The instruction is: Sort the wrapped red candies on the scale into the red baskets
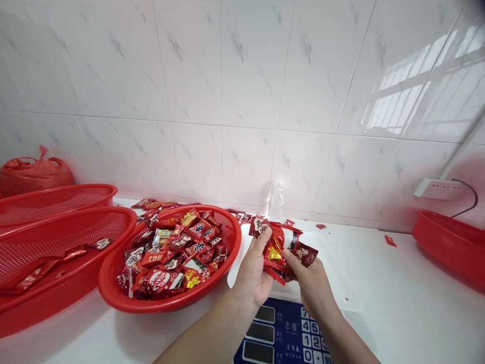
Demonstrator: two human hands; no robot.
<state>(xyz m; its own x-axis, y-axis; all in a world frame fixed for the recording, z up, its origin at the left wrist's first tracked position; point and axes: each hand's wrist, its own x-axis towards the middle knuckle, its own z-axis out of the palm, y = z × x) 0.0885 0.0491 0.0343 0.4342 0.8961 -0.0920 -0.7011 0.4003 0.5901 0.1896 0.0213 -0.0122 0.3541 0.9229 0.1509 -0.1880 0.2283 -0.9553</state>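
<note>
My left hand (254, 263) is closed around the left side of a bunch of small wrapped snack packets (278, 247). From the right, my right hand (311, 280) grips the same bunch, its thumb pressed on a red packet and a dark brown packet (306, 254) sticking out beside it. The packets are red, gold and brown, held above the white tray (341, 275) of a digital scale. Below my hands lies the scale's blue panel (290, 326), with dark displays and number keys, partly covered by my forearms. A red basket (170, 303) heaped with similar packets stands to the left.
Two more red baskets (125, 215) (91, 189) stand at far left, the nearer holding a few packets. Behind them sits a tied red bag (36, 174). A clear plastic bottle (278, 201) stands by the tiled wall. Another red basket (450, 247) and a power strip (439, 189) are right.
</note>
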